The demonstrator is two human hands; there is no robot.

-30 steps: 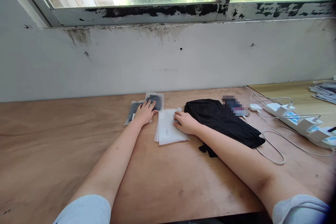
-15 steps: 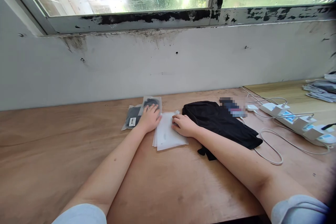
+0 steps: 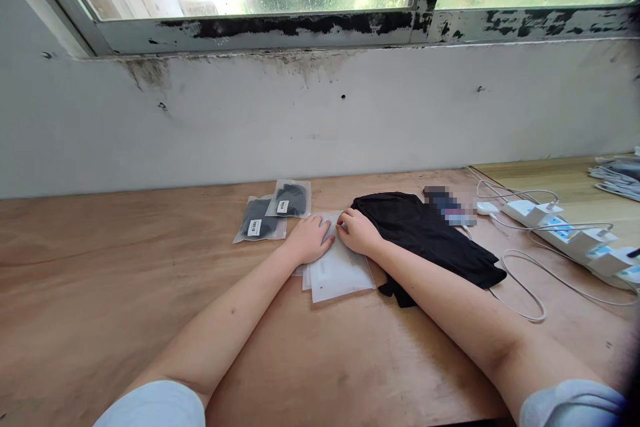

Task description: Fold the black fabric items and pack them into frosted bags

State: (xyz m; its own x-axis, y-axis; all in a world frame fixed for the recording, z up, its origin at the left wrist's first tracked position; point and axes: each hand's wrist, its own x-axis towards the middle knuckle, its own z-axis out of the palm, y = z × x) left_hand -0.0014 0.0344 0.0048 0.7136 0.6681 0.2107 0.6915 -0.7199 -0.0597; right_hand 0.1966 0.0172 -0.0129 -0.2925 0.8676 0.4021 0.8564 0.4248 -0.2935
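Frosted white plastic bags (image 3: 343,278) lie in a small stack on the table. My left hand (image 3: 311,240) rests on their upper left part, fingers stretched out and thumb pointing right. At the top right of the stack, my right hand (image 3: 359,231) has its fingers bent and the tips pressed together at the bag's upper edge. Two filled clear bags with barcode labels, a front one (image 3: 257,219) and an overlapping back one (image 3: 295,200), lie beyond my left hand; both have dark contents. A black cloth garment (image 3: 430,233) spreads out right of my right hand.
A blurred-out phone-like item (image 3: 450,205) lies behind the garment. A white power strip (image 3: 570,237) with chargers and loose white cables (image 3: 530,257) takes up the right side. More bagged items (image 3: 617,177) sit far right. A wall (image 3: 225,127) with a window closes off the back.
My left hand has moved right, off the filled bags and onto the white plastic bags. My right hand has shifted toward their top edge, fingers now closer together. The view has tilted slightly.
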